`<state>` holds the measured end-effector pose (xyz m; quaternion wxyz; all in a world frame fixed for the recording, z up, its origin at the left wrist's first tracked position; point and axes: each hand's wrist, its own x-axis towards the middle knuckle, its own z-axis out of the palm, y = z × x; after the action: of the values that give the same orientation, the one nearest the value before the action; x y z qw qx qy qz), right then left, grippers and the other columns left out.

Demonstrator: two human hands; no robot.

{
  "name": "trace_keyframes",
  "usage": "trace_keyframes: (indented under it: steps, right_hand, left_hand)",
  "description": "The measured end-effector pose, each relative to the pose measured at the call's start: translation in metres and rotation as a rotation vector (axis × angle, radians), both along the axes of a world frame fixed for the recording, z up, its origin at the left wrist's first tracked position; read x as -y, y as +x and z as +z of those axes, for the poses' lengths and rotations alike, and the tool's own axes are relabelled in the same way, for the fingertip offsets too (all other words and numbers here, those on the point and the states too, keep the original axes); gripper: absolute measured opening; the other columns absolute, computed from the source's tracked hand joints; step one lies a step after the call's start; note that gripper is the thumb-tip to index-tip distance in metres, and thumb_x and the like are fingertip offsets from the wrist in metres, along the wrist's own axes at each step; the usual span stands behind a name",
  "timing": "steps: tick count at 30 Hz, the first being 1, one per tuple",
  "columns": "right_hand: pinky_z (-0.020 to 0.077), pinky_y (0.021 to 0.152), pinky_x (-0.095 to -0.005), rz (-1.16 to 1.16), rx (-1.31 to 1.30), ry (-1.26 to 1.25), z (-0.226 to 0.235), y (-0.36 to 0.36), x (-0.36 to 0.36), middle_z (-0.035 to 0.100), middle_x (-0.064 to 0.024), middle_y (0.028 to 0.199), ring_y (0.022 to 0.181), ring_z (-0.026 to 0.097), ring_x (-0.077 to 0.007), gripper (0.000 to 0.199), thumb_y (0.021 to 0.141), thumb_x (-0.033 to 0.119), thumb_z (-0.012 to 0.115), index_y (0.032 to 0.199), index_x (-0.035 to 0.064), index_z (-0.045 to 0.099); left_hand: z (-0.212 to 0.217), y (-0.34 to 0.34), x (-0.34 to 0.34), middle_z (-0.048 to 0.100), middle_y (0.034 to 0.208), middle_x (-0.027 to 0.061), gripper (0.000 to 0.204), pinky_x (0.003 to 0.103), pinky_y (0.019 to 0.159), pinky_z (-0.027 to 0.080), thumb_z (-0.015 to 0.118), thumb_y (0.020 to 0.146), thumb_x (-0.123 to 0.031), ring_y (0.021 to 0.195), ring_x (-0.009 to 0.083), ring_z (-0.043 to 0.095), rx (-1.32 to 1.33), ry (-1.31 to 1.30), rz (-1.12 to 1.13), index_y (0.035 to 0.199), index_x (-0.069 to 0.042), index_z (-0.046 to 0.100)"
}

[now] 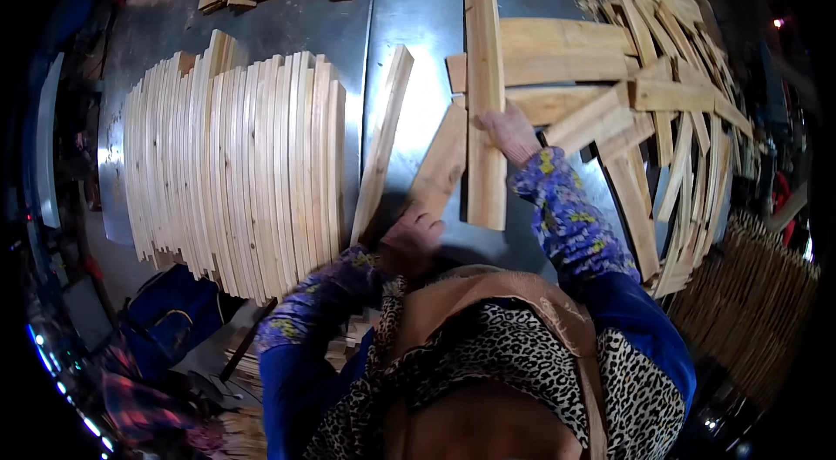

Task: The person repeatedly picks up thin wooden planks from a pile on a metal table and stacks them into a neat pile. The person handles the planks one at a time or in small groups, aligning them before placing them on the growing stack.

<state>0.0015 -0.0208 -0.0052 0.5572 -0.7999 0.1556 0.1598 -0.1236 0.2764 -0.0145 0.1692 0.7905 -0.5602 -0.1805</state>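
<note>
Head view: right hand (509,133) pressed flat on upright long plank (485,103), fingers spread, not gripping. Left hand (411,232) clasps lower end of short angled plank (440,164), just left of it. Leaning slat (383,142) further left, then slat stack (235,172).

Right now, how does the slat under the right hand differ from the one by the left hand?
The right slat lies straight up the table; the left slat leans rightward. The right slat is longer, the left shorter. The right hand presses the right slat's edge; the left hand holds the left slat's near end. Both are pale wood.
</note>
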Motion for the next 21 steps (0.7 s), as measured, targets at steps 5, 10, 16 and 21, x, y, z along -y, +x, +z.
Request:
trace_keyframes:
  steps: [5,10,16,21]
  right_hand:
    - [0.0608,0.087,-0.0421,-0.241,0.04,0.068,0.032,-0.031,-0.051,0.074,-0.018,0.098,0.093,0.074,-0.03,0.047,0.097,0.028,0.068,0.131,-0.0046,0.063]
    - [0.0588,0.085,-0.0524,-0.133,0.163,0.021,0.008,-0.085,-0.073,0.075,-0.0249,0.103,0.094,0.073,-0.0459,0.056,0.104,0.039,0.063,0.143,0.0001,0.053]
    - [0.0546,0.1,-0.053,0.588,0.127,0.002,-0.003,-0.148,-0.162,0.073,-0.0238,0.119,0.113,0.068,-0.0449,0.047,0.097,0.024,0.064,0.139,0.0022,0.061]
    - [0.0508,0.11,-0.0519,0.619,0.477,-0.296,0.0,-0.109,-0.024,0.073,-0.0196,0.123,0.125,0.064,-0.042,0.044,0.087,0.005,0.068,0.132,0.0049,0.07]
  left_hand:
    - [0.021,0.026,-0.011,0.075,0.103,0.0153,0.036,0.048,0.101,0.05,0.066,0.101,-0.045,0.101,0.0306,0.073,0.217,0.415,-0.281,0.113,-0.012,0.073]
    - [0.096,0.052,-0.021,0.075,0.093,0.0107,0.032,0.043,0.092,0.054,0.061,0.104,-0.043,0.1,0.0292,0.073,0.057,0.993,-0.283,0.116,-0.02,0.081]
    - [0.114,0.033,0.003,0.075,0.11,0.018,0.038,0.05,0.098,0.054,0.074,0.097,-0.035,0.107,0.0413,0.069,0.037,-0.127,0.583,0.117,-0.002,0.074]
    - [0.068,0.049,0.093,0.072,0.124,0.0204,0.045,0.051,0.1,0.054,0.076,0.095,-0.032,0.114,0.0437,0.068,0.1,-0.22,0.736,0.13,-0.005,0.071]
